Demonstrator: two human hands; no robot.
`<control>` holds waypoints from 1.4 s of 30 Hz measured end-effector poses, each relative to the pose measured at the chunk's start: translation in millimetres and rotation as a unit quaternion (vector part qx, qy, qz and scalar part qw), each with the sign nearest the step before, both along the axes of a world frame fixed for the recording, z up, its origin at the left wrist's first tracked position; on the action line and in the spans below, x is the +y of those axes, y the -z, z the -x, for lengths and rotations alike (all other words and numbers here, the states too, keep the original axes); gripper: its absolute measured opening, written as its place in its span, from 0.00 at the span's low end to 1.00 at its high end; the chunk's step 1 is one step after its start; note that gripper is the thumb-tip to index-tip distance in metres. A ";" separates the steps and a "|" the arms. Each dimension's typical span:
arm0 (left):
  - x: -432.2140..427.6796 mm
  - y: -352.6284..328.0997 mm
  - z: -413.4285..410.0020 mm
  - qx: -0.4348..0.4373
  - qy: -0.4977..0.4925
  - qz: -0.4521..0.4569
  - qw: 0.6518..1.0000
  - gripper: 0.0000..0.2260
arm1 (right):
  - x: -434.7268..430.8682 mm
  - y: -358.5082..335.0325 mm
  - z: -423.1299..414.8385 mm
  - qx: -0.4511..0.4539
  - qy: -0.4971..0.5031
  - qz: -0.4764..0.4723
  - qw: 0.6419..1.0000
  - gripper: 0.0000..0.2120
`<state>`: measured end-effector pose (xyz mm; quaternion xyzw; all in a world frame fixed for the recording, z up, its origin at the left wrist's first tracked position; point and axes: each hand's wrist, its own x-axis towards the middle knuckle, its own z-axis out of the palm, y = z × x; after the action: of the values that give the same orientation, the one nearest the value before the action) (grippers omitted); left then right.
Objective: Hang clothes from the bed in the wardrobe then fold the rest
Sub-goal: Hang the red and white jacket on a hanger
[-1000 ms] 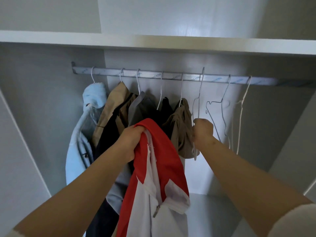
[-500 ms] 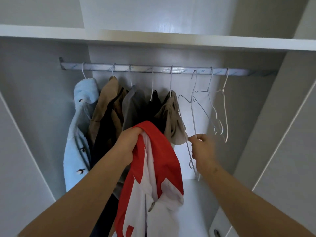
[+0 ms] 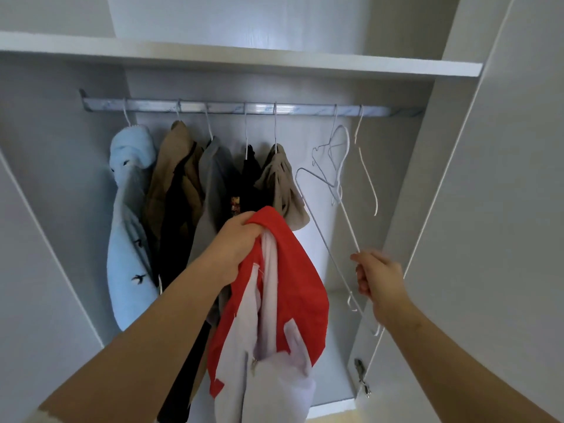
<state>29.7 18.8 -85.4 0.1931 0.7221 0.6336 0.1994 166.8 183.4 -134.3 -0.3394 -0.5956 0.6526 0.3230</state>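
1. Our left hand grips the bunched top of a red and white fabric garment. The fingers are curled tightly into the cloth, and the rest of the garment hangs down below the fist and across the forearm.
2. Our right hand pinches a thin white wire hanger between thumb and curled fingers. The hanger tilts up and away from that hand toward the left hand, and its upper corner is below the rail and clear of it.
3. Above both hands runs a silvery metal wardrobe rail, beneath a white flat shelf.
4. Above the right hand, two empty white wire hangers hang on the rail.
5. Beyond the left hand a row of clothes hangs on the rail. From that hand's outer side inward there is a pale blue fleece jacket with small dark bird motifs, a tan jacket, a grey garment, a black garment and a crumpled khaki garment.
6. The khaki garment hangs just behind the red cloth, between our two hands.
7. To the outer side of the right hand stands the white wardrobe door.
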 end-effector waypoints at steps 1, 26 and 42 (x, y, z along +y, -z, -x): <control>-0.1 0.3 -6.8 0.002 -0.005 0.001 1.000 0.11 | 0.1 -0.7 -8.8 0.008 -0.009 -0.006 1.000 0.13; -10.1 20.0 -165.6 0.106 -0.124 0.092 0.982 0.17 | -34.2 7.6 -144.9 -0.164 -0.280 -0.235 0.916 0.11; -48.4 8.0 -135.1 0.306 -0.175 0.178 0.919 0.03 | -56.2 -19.0 -113.8 0.005 -0.169 -0.081 0.982 0.13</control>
<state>164.8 -29.6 -93.4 0.2092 0.8710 0.4295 -0.1144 280.6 127.2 -115.3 -0.2031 -0.6935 0.6491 0.2377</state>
